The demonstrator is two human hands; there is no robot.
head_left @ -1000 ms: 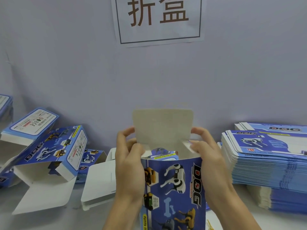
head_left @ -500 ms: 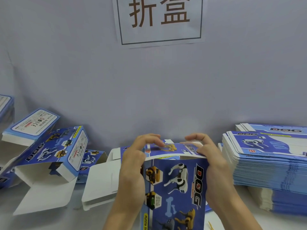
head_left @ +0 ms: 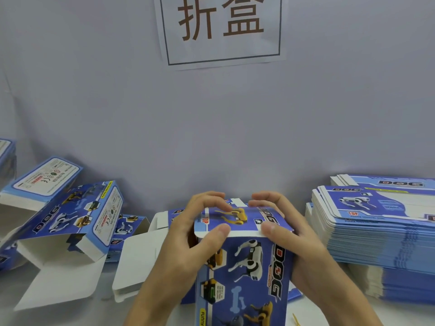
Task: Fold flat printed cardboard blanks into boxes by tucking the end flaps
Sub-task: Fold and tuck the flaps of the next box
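Folded blue boxes [head_left: 70,215] lie open-ended at left, white insides showing nothing. At centre, the left hand [head_left: 188,241] and right hand [head_left: 292,236] clasp an upright "DOG" box [head_left: 244,267], thumbs pressing its "TOP" end flap [head_left: 230,220] down. A stack of flat blanks [head_left: 376,231] printed "DOG" sits right.

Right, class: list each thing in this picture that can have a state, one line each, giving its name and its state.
box in hands: upright, top flap folded down, not fully tucked
left hand: grips the box
right hand: grips the box
stack of blanks: flat, unfolded
box on the left: tilted, end open
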